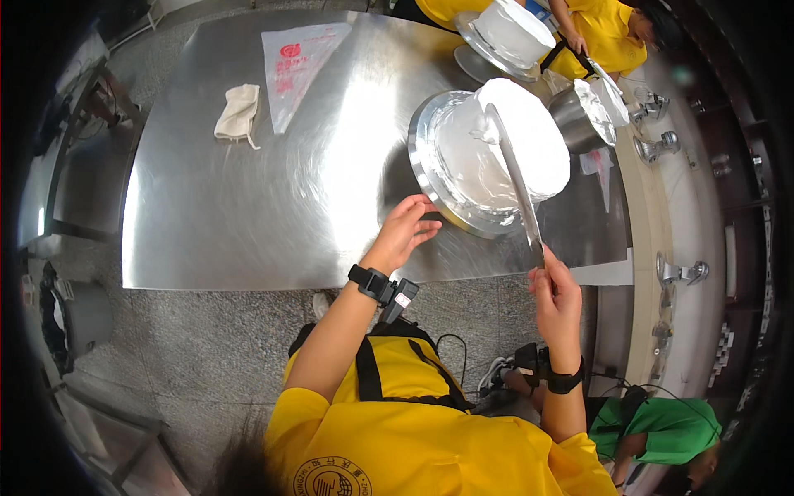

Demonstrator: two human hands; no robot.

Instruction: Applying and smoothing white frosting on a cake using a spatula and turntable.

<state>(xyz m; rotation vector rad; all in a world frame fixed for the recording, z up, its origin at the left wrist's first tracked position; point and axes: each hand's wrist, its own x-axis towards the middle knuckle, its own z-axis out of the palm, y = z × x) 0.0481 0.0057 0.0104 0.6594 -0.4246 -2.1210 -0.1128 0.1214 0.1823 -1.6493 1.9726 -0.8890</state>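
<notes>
A tall round cake [542, 153] coated in white cream stands on a metal cake turntable [423, 165], with cream smeared about its base. My right hand [556, 302] is closed round the handle of a long icing spatula [516, 178]. The blade lies over the cake's top, and a lump of cream clings near its tip. At the turntable's near left rim is my left hand [405, 231], its fingers parted and the upper fingertips at the edge. It grips nothing. Black bands with small devices sit on both my wrists.
On the steel table [215, 215] lie a white cloth [238, 112] and a clear piping bag [299, 70]. A metal bowl [569, 122] with cream stands right of the cake. Beyond, a co-worker [600, 37] works by another cake [514, 35]. Taps [682, 270] line the right wall.
</notes>
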